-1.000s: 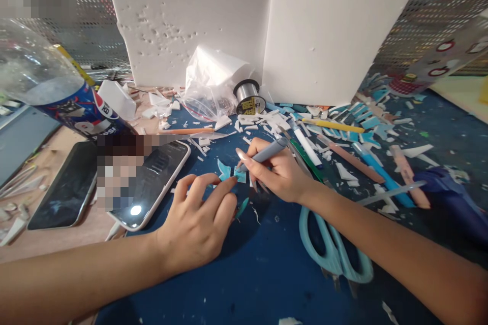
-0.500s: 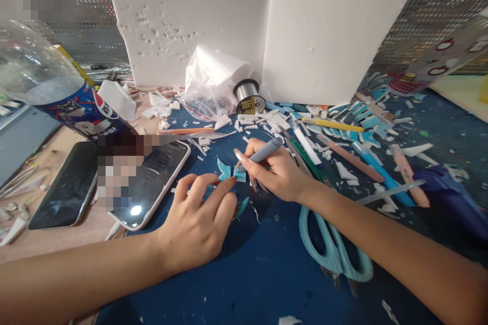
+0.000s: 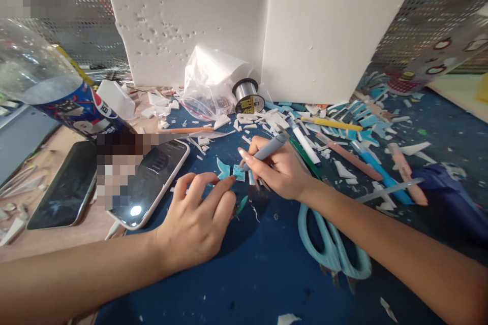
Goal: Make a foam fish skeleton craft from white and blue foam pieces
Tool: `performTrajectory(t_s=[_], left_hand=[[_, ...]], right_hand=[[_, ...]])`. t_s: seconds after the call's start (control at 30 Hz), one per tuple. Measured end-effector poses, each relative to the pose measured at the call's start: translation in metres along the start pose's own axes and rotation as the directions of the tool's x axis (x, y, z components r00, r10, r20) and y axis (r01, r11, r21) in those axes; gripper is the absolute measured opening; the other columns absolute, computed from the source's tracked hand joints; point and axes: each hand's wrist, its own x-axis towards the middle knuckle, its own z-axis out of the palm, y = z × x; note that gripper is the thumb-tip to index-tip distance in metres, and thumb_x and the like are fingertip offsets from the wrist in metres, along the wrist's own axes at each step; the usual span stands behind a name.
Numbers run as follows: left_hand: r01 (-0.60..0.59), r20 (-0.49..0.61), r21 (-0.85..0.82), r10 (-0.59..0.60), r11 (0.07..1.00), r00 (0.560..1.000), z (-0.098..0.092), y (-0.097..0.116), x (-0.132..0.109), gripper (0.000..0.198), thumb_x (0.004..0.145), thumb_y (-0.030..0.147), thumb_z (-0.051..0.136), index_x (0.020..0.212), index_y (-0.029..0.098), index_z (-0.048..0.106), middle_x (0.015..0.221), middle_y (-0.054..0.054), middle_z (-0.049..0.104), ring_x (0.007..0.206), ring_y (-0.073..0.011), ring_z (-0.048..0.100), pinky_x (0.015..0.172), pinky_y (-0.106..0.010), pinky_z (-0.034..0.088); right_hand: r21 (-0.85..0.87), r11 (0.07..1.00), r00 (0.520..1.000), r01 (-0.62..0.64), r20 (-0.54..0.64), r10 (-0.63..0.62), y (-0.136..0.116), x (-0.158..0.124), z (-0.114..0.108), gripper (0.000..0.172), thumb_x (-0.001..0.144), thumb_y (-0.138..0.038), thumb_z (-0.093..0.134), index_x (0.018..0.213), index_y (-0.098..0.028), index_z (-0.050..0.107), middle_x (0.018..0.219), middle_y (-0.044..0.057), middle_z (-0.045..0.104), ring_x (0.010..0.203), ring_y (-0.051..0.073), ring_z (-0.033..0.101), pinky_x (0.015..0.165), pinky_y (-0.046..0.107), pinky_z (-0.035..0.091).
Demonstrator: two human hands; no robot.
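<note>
My right hand [image 3: 280, 167] grips a grey-blue marker pen [image 3: 269, 146], its tip down on a small light-blue cut-out piece [image 3: 238, 171] marked with darker spots. My left hand [image 3: 202, 213] rests on the blue mat [image 3: 244, 269] with fingers bent, the index fingertip holding that piece down; its thumb is hidden. A second light-blue piece [image 3: 223, 167], shaped like a tail, lies just left of the spotted one. Beside the left fingers a teal pointed thing [image 3: 241, 205] shows, its kind unclear. Light-blue-handled scissors [image 3: 324, 244] lie below my right forearm.
Two phones [image 3: 63, 185] and a tilted Pepsi bottle [image 3: 87, 109] are at left. A spool of line [image 3: 247, 96] and a plastic bag [image 3: 213, 81] stand before white foam boards [image 3: 324, 45]. Several markers [image 3: 331, 123] and white scraps [image 3: 345, 170] litter the back and right.
My right hand has tilted slightly and the pen tip has moved a little right and down, uncovering more of the spotted piece. My left hand stays in place.
</note>
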Motion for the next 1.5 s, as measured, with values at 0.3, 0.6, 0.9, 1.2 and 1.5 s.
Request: performTrajectory(t_s=[0.3,0.6,0.9,1.2,1.5], left_hand=[[0.001,0.001,-0.008,-0.001,1.000,1.000,0.0005,0.0016,0.0003,0.014,0.084,0.014,0.046,0.077,0.015,0.057,0.106,-0.003,0.069,0.091,-0.0249,0.051,0.077,-0.041,0.034],[-0.001,-0.007,-0.006,0.001,1.000,1.000,0.0011,-0.0001,0.0002,0.014,0.083,0.012,0.045,0.077,0.015,0.057,0.105,-0.003,0.069,0.089,-0.0246,0.051,0.077,-0.040,0.033],[0.000,-0.012,-0.009,0.000,1.000,1.000,0.0015,0.0007,-0.0007,0.014,0.084,0.013,0.045,0.079,0.015,0.058,0.104,-0.004,0.069,0.089,-0.0246,0.051,0.077,-0.040,0.034],[0.002,-0.014,0.001,-0.002,1.000,1.000,0.0029,0.0010,0.0010,0.014,0.084,0.014,0.045,0.077,0.015,0.057,0.105,-0.003,0.070,0.090,-0.0249,0.052,0.077,-0.041,0.034],[0.001,-0.009,0.013,-0.001,1.000,1.000,0.0012,-0.0001,-0.0002,0.015,0.084,0.014,0.045,0.077,0.015,0.058,0.105,-0.002,0.070,0.089,-0.0247,0.052,0.077,-0.040,0.033]], right_hand=[[-0.009,1.000,1.000,0.008,-0.013,-0.009,0.0006,-0.0002,-0.0006,0.029,0.090,-0.020,0.046,0.062,-0.019,0.040,0.049,-0.007,0.038,0.041,0.006,0.038,0.045,0.024,0.032],[-0.008,0.999,0.997,0.051,-0.050,-0.052,0.0012,-0.0016,-0.0004,0.030,0.088,-0.016,0.047,0.059,-0.018,0.040,0.048,-0.006,0.037,0.040,0.006,0.037,0.044,0.024,0.031],[0.001,0.998,0.997,0.056,-0.059,-0.056,0.0025,-0.0017,0.0000,0.030,0.088,-0.017,0.047,0.058,-0.018,0.041,0.050,-0.005,0.039,0.041,0.006,0.039,0.044,0.025,0.031],[-0.007,1.000,0.999,0.027,-0.029,-0.028,0.0010,-0.0003,-0.0005,0.027,0.088,-0.016,0.048,0.061,-0.018,0.043,0.046,-0.007,0.037,0.038,0.006,0.037,0.044,0.024,0.031],[0.039,0.997,0.993,0.063,-0.105,-0.059,0.0046,-0.0033,0.0013,0.030,0.087,-0.017,0.049,0.059,-0.019,0.040,0.048,-0.006,0.036,0.042,0.007,0.037,0.046,0.026,0.032]])
